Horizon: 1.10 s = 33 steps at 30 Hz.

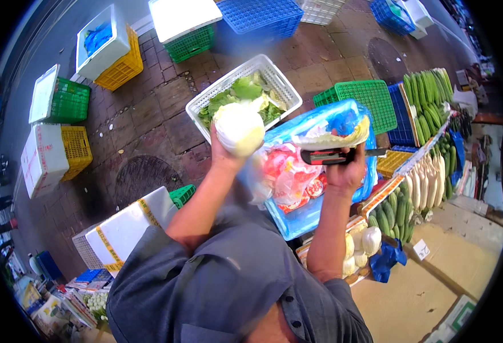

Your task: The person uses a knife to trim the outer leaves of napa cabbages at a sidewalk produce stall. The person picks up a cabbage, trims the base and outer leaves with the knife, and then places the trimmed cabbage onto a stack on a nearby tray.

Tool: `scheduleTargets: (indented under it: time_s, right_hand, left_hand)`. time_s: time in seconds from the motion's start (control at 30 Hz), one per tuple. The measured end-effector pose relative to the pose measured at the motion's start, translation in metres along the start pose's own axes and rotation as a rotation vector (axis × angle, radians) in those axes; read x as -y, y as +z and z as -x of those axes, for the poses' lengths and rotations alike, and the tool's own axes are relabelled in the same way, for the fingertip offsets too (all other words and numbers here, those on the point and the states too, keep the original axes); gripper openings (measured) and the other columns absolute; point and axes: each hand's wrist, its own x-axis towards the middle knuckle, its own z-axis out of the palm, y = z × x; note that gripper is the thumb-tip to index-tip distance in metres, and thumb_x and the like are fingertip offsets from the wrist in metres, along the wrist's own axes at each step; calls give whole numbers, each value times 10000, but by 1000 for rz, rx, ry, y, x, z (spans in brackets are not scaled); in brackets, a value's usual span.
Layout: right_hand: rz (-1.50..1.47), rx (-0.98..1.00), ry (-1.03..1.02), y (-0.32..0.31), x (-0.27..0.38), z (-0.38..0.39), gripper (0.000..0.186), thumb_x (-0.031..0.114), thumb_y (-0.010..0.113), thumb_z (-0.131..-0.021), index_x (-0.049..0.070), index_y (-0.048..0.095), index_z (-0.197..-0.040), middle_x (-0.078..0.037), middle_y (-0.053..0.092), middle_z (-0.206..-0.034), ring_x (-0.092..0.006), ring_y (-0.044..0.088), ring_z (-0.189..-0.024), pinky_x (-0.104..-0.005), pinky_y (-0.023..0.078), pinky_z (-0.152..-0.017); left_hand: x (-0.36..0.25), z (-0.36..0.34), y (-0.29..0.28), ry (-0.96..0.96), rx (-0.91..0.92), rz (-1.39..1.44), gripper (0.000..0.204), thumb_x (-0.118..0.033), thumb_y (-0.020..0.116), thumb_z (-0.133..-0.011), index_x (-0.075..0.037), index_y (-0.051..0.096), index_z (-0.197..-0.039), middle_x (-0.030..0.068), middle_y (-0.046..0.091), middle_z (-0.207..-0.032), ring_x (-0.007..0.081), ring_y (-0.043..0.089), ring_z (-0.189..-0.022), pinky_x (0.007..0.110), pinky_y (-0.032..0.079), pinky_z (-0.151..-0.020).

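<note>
My left hand (227,154) grips a pale, trimmed cabbage (240,128) from below and its left side. Beneath the cabbage is a white plastic crate (201,98) with loose green leaves (248,86) in it. My right hand (345,171) is closed around a black-and-red tool (323,157) with a narrow metallic end pointing right; its exact kind does not show. A pale cabbage leaf (334,140) lies against the tool's upper side, and whether my fingers hold it too is unclear. Under this hand is a blue crate (288,227) with red-and-white plastic bags (291,177).
Foam boxes (128,228) and green (71,100) and yellow crates (75,150) stand around the brick pavement. To the right, a stall holds cucumbers (391,214), long pale radishes (428,183) and green gourds (428,97). An upturned green crate (368,97) sits beyond the blue one.
</note>
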Motion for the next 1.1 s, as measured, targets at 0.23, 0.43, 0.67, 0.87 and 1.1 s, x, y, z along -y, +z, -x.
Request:
scheduleTargets:
  time_s: [0.23,0.43,0.67,0.87,1.1]
  right_hand:
    - [429,116,-43,11,-47,-68,176,140,568,-934,24,584,-1065,-107,633,-1007,-214,639,-798,-365,539,-769]
    - [1096,378,284,-13,-92,-22,380,220,624,-899,-10,575,-1198,-37,640,-908,-112,585,-646,-255,483,-550]
    - [993,320,510,-51,-96,-15,539,318,613,-888,37,483,-1329,-54,641,-865,-119,579,-558,-237,485,-499]
    - [637,350,371,-65,-91,16,623,245,645,-852,30,400,-1383,-82,628,-1037,-159,620,-758,-274,533,-632]
    - [441,366,389,-54,-83,31,734,281,711,-808,29,360,-1401,-99,639,-1008,-162,628,-702,-288,525,-567]
  left_hand:
    - [-20,7,-10,-28,-55,27,676,-658,437,-836,-245,442,-1371,64,473,-1399,371,430,-1275,646,318,-1009]
    - [-12,3,-7,-30,-83,-214,634,-572,485,-896,-129,447,-1348,111,525,-1326,320,534,-1181,537,405,-1007]
    - [6,-9,9,-87,-211,-448,541,-460,438,-964,-35,469,-1296,137,586,-1218,274,598,-1076,426,480,-938]
    - [7,0,21,6,-112,-700,533,-455,463,-957,-32,491,-1279,120,602,-1199,243,614,-1046,421,494,-905]
    - [12,6,20,-60,361,-492,784,-609,555,-846,-46,399,-1369,136,542,-1284,259,562,-1134,398,455,-984]
